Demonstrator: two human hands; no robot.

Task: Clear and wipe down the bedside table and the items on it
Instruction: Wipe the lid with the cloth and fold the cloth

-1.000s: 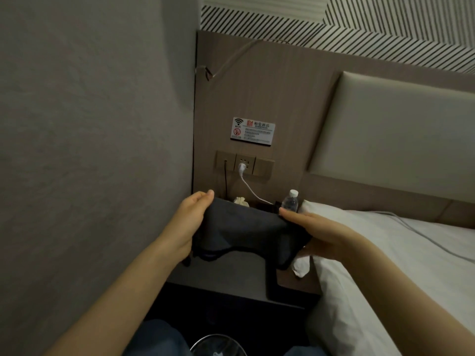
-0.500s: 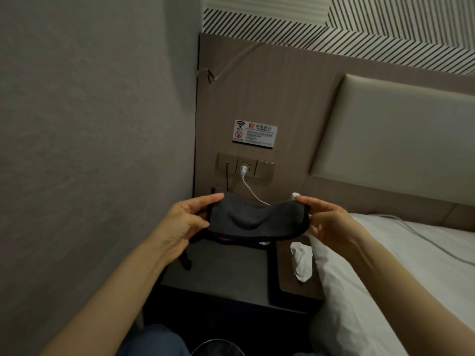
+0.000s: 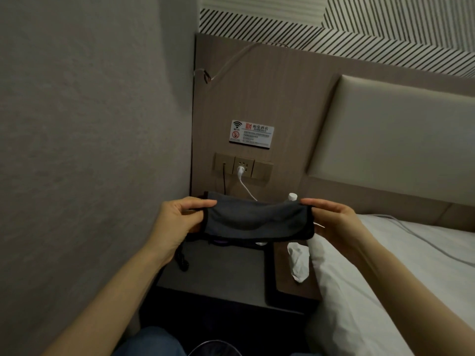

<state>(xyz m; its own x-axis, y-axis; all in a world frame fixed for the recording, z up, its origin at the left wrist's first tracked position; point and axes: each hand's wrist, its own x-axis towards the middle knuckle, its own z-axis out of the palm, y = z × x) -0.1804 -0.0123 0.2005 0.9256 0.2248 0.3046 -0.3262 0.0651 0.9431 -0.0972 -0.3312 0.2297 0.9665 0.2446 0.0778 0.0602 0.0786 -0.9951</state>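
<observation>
Bedside table (image 3: 221, 273), wall sign (image 3: 251, 134) reading "BORRMAN", Wi-Fi symbol

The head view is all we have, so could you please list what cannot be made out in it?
- Bottle: only its cap shows; the eye mask held by the left hand and right hand hides the rest.
- Wall sign: small print too small to read.
- Round object: cut off by the bottom edge.

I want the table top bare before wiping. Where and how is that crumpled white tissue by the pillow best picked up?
Pinch the crumpled tissue at its bulky upper-middle, coming from above with the right hand, which is nearer. It lies lengthwise on the wooden strip of the bedside table, tight against the pillow, so a sideways approach looks blocked. That hand must first release the eye mask.
</observation>
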